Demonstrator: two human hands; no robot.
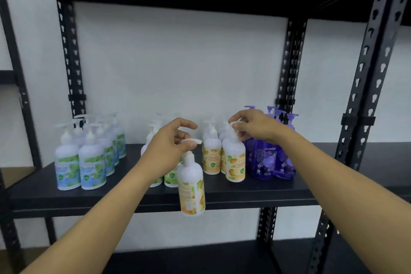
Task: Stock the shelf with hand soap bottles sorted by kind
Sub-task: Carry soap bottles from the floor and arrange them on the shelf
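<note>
A stockroom or shop: black slotted-steel shelving (367, 69) against a bare white wall (178, 62), with hand soap bottles (89, 158) grouped on it.

bottle groups (223, 158) side by side on shelf (255, 189); one bottle (192, 187) before shelf edge.

— What is happening at the shelf (255, 193)?
— The left hand (169, 144) is gripping an orange bottle (192, 187) by its pump; the right hand (255, 127) is pinching a shelved bottle's pump (236, 125).

Head camera looks forward and slightly down, close to the black shelf (244, 191).
</note>
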